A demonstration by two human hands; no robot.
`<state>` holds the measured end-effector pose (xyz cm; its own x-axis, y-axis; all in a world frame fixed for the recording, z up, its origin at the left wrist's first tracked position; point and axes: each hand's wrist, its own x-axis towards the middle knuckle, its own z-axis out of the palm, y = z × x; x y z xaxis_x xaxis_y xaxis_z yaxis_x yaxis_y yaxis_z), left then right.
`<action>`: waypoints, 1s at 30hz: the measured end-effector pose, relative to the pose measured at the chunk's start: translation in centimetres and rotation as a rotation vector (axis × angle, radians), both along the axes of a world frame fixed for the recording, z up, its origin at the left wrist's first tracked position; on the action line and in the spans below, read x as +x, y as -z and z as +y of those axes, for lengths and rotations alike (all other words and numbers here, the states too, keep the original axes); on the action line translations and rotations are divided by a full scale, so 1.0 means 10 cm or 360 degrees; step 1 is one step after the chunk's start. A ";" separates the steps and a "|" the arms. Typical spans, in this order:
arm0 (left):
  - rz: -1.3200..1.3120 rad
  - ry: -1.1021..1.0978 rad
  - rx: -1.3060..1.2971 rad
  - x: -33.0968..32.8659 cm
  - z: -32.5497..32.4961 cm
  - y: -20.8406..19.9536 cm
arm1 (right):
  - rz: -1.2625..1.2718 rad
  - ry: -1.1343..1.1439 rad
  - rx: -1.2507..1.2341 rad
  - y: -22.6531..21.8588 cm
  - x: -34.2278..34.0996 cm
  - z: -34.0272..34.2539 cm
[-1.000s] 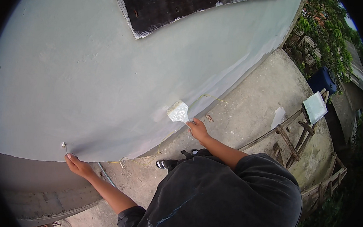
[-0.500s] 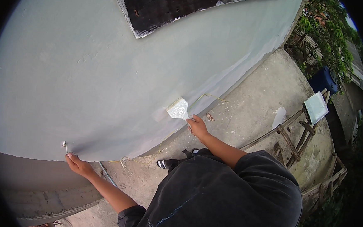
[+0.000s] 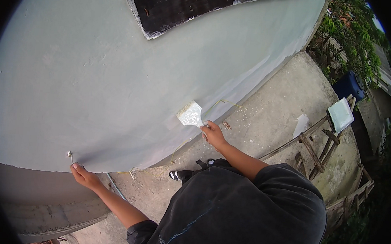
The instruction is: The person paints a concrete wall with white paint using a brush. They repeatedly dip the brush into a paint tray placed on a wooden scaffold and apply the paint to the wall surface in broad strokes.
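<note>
Pale brush (image 3: 190,114) in rt fingers (image 3: 208,128)

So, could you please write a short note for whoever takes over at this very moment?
Right hand: holds a wide brush pressed against the lower part of the wall.
Left hand: braced on the wall's bottom edge, beside a small metal hook.
Tray of pale paint: resting on the wooden ladder lying on the concrete to the right.
Done: the wall looks evenly pale grey-green over nearly all of what shows.
Left: the dark patch at the top is bare; the concrete base under the left hand is unpainted.
</note>
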<state>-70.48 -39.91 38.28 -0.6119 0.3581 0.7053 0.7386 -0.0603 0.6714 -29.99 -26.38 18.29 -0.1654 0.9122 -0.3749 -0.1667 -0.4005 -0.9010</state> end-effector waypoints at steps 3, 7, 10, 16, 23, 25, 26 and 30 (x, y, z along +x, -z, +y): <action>-0.0015 -0.0003 0.0003 0.00 0.00 -0.01 | 0.0002 -0.0024 -0.0021 0.02 0.06 -0.05; -0.0018 0.0014 -0.0004 0.02 0.02 -0.01 | -0.0169 -0.0037 0.0004 0.13 0.06 -0.03; -0.0007 0.0001 0.0007 0.04 0.01 -0.03 | -0.0089 0.0048 0.0002 0.07 -0.01 0.04; -0.0008 0.0016 0.0001 0.01 0.00 -0.02 | -0.0004 -0.0003 -0.0036 -0.04 0.07 -0.06; -0.0015 0.0012 -0.0004 -0.01 0.00 0.00 | 0.0077 0.0094 -0.0003 0.07 0.01 0.03; -0.0006 -0.0017 -0.0016 0.00 0.00 -0.01 | 0.0151 0.0085 0.0023 0.03 0.04 0.03; -0.0006 -0.0014 -0.0017 0.00 0.00 -0.01 | 0.0098 0.0087 -0.0017 0.04 0.05 0.01; -0.0007 0.0004 -0.0005 -0.01 0.02 0.00 | -0.0144 0.0053 -0.0083 0.18 0.03 -0.04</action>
<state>-70.60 -39.70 38.26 -0.6140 0.3621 0.7013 0.7354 -0.0602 0.6749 -29.67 -26.82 16.49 -0.0987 0.8953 -0.4343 -0.0993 -0.4431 -0.8909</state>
